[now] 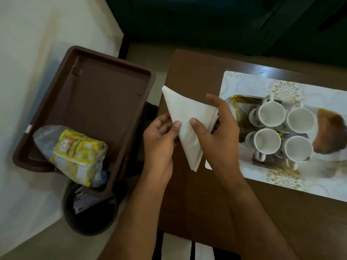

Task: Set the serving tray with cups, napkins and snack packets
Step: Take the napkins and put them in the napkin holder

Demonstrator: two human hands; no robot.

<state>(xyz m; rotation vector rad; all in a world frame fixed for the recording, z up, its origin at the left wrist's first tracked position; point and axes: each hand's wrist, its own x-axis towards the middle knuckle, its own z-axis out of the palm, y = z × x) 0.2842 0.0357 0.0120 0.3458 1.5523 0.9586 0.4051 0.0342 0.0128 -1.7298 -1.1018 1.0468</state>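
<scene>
Both hands hold a white napkin [185,119] folded into a triangle above the left end of the brown table [197,194]. My left hand [159,145] grips its lower left edge with the thumb on top. My right hand [217,132] pinches its right side. A brown serving tray [90,102] stands to the left, and a yellow snack packet [75,154] in clear plastic lies in its near corner. Several white cups [281,132] stand close together on a shiny patterned tray [238,106] at the right.
The cups' tray rests on a white placemat [319,184] with gold flower prints. A dark round bin [90,212] with scraps sits on the pale floor below the brown tray. Dark green furniture [225,21] fills the far side.
</scene>
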